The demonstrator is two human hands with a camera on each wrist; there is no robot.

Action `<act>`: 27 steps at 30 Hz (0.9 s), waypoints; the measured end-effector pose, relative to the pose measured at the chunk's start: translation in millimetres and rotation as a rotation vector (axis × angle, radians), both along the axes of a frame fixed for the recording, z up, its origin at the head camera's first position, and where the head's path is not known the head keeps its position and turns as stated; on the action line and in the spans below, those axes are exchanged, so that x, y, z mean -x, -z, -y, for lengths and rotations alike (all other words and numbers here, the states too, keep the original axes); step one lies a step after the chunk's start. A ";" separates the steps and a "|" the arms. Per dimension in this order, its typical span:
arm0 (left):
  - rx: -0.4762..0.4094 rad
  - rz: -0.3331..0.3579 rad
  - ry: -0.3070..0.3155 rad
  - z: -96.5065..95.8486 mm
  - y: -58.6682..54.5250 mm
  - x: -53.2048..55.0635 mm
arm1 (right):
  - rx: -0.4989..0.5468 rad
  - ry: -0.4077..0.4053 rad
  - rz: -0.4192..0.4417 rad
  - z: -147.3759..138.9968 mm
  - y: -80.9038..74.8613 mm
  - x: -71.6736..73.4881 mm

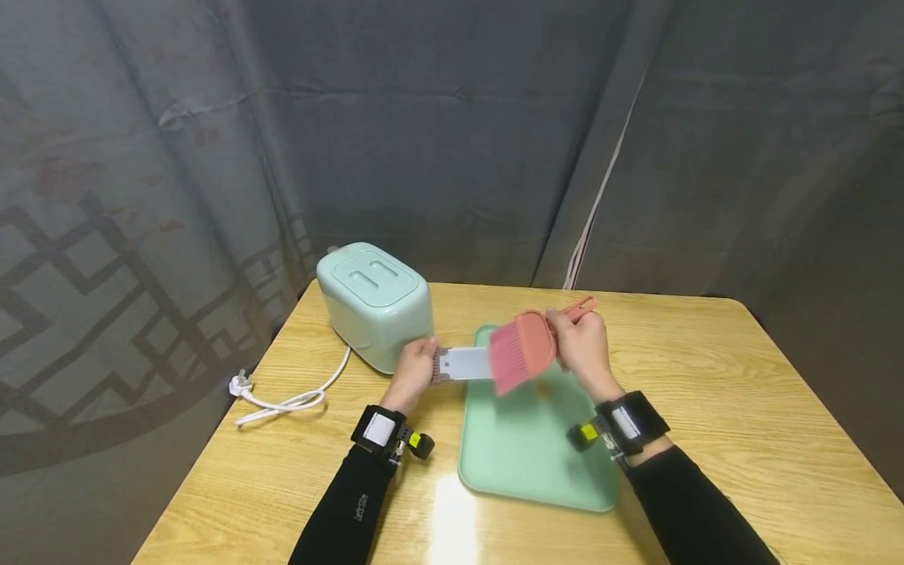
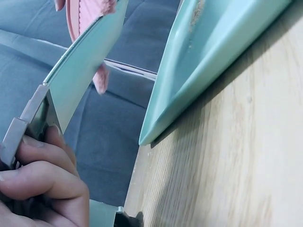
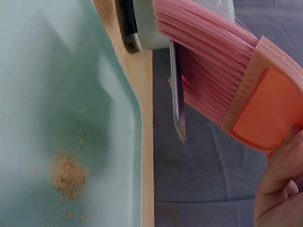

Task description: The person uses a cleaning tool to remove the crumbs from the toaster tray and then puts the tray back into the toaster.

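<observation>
My left hand pinches one end of a flat metal crumb tray, held raised over the green tray. In the left wrist view the fingers curl under the stepped end of the crumb tray. My right hand grips a pink brush by its handle. The bristles lie against the far end of the crumb tray, partly covering it. Brown crumbs sit in a small heap on the green tray, with loose bits scattered around.
A mint toaster stands at the back left, close beside my left hand. Its white cord and plug lie on the wooden table. Behind the table hangs a grey curtain.
</observation>
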State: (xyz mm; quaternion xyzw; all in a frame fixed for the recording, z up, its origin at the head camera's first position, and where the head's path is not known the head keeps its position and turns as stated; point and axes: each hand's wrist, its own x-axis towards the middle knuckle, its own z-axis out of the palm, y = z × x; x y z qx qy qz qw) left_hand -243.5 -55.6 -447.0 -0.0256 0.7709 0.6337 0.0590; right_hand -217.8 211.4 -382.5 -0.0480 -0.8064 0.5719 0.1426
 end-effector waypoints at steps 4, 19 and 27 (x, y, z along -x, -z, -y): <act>-0.002 -0.002 -0.015 2.0 1.6 1.1 | -0.003 0.019 -0.005 -7.1 -0.3 -2.0; 0.012 0.002 -0.029 3.6 2.1 1.9 | -0.029 0.090 -0.007 -35.5 -3.4 -5.6; 0.007 0.001 -0.023 4.2 2.4 0.9 | -0.001 0.099 0.003 -42.5 -6.0 -7.1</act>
